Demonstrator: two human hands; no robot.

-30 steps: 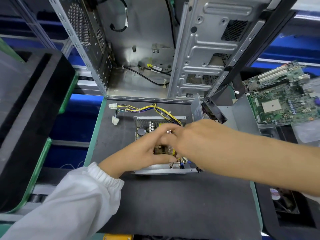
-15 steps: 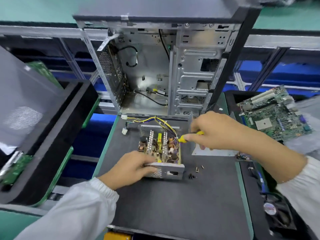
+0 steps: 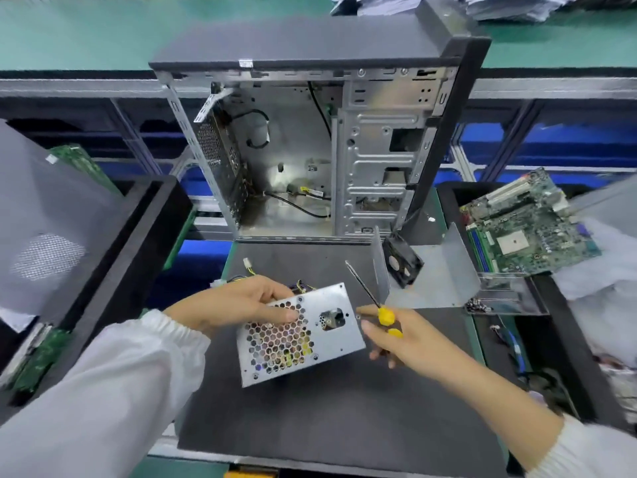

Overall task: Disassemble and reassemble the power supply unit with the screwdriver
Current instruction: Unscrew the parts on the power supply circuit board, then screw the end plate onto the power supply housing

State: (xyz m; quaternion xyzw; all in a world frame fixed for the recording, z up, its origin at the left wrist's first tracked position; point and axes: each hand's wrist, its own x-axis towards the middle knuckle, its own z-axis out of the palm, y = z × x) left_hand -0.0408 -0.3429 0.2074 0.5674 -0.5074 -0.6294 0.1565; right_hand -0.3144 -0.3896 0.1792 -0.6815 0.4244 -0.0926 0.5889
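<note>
My left hand (image 3: 241, 305) is gripping the power supply (image 3: 300, 334), tilting it above the dark mat (image 3: 310, 419) with its honeycomb grille facing me. My right hand (image 3: 400, 336) is clasping the yellow-handled screwdriver (image 3: 370, 294), tip pointing up-left, fingertip touching the unit's right edge. Bare mat is lying open below; the computer case (image 3: 310, 150) is standing behind. Wires are hiding behind the unit. No writing is reading clearly.

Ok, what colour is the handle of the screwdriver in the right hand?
Yellow. The screwdriver handle shows between the right hand's fingers in the head view.
</note>
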